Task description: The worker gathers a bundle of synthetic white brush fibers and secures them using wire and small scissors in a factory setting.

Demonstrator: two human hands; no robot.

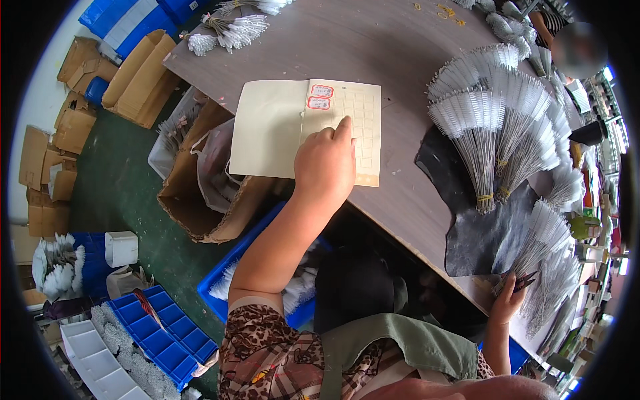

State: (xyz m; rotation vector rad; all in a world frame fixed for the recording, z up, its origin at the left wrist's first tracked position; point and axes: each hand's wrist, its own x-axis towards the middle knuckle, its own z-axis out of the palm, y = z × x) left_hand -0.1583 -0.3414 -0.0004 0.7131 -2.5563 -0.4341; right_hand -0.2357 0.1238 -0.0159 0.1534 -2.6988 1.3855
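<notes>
A pale notebook (pixel 270 127) lies spread at the table's edge, its right page printed with a grid and two red-framed labels. Over that right page rests my left hand (pixel 327 160), index finger stretched toward the grid and the other fingers curled, with nothing seen in it. At the lower right, my right hand (pixel 510 300) is closed at the wire stems of a bundle of white-bristled brushes (pixel 550 230). Small dark, pointed shapes show beside its fingertips; I cannot make out what they are. Larger tied bundles of wire brushes (pixel 477 110) lie fanned farther up the table.
A black sheet (pixel 490 233) lies under the brushes on the brown table (pixel 400 40). Below its left edge stand an open cardboard box (pixel 177 200) and a blue crate (pixel 210 287) holding brushes. Blue divided trays (pixel 153 327) sit lower left. Another person is at the far right.
</notes>
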